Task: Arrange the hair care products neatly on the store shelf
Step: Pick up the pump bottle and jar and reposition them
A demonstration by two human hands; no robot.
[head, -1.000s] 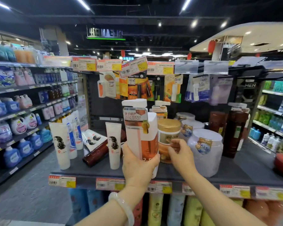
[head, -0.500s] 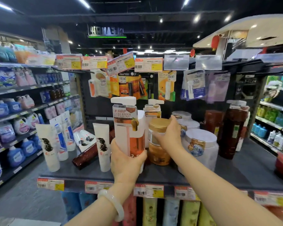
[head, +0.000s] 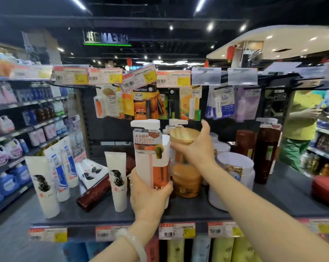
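My left hand (head: 148,198) grips the lower part of a white-and-orange pump bottle (head: 152,148), upright at the front of the dark shelf (head: 284,193). My right hand (head: 196,149) is closed on a gold-lidded amber jar (head: 184,136), which is raised and tilted just right of the bottle. Below it an orange jar (head: 186,181) stands on the shelf. A second pump bottle (head: 177,123) is partly hidden behind them.
White tubes (head: 116,178) stand left of my hands, with a dark brown bottle (head: 95,193) lying between them. White tubs (head: 237,171) and tall brown bottles (head: 266,152) stand to the right. Packets (head: 146,106) hang above. A person in a yellow-green shirt (head: 302,118) stands at the far right.
My right hand went from the jar's side to its top, then lifted and tilted the gold-lidded jar off the orange jar beneath. My left hand kept holding the pump bottle.
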